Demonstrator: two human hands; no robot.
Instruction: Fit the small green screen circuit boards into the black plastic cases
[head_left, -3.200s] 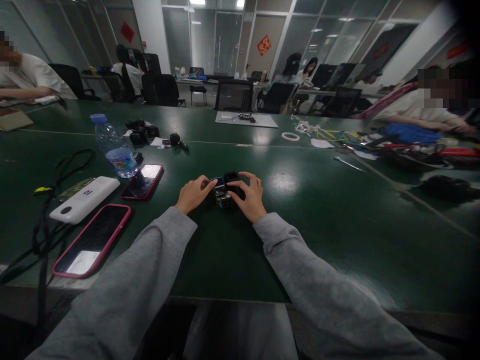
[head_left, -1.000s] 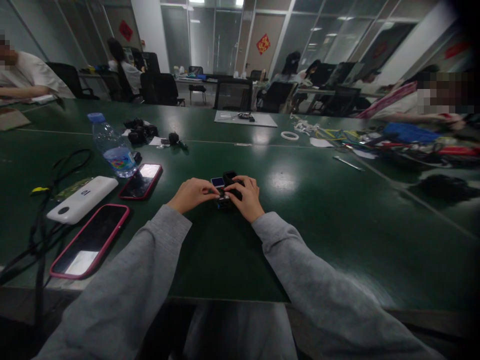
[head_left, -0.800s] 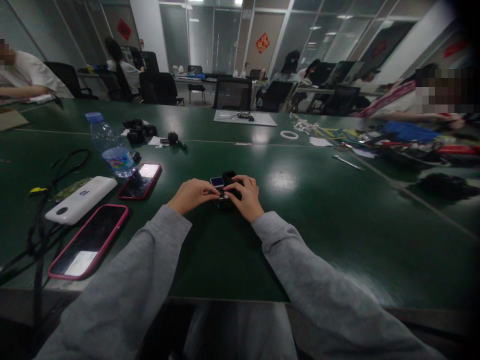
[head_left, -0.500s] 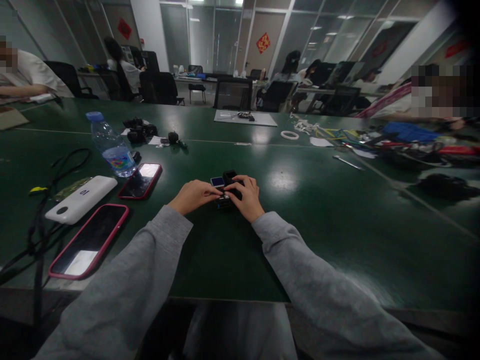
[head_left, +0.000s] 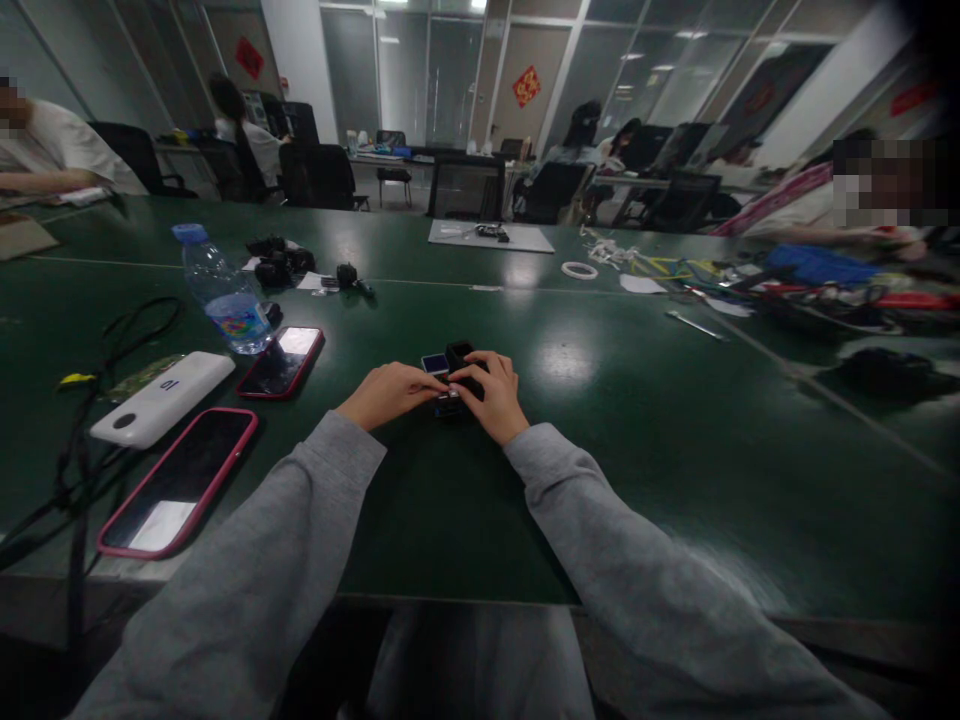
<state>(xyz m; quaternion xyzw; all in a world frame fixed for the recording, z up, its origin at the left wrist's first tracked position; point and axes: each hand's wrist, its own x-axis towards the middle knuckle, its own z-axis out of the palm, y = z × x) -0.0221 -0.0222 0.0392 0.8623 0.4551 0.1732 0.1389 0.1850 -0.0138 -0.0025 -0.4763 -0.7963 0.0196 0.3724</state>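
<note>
While both hands meet at the centre of the frame, the small device [head_left: 448, 408] between them rests on the green table [head_left: 637, 430], partly hidden by fingers. It looks light and rigid, likely fragile if its electronics are exposed, so its outer sides seem the safest hold. The left hand [head_left: 390, 390] brings thumb and forefinger nearly together at its top; the right hand [head_left: 491, 395] has its thumb there too, fingers curled toward a black piece [head_left: 460, 351] just behind. Both sets of fingertips appear to touch the device, but whether either pinches a part I cannot tell. Just beyond the left fingertips lies a small screen [head_left: 435, 364]. Farther out, at left, are two phones [head_left: 180, 485], a white power bank [head_left: 163, 400] and a water bottle [head_left: 225, 290].
</note>
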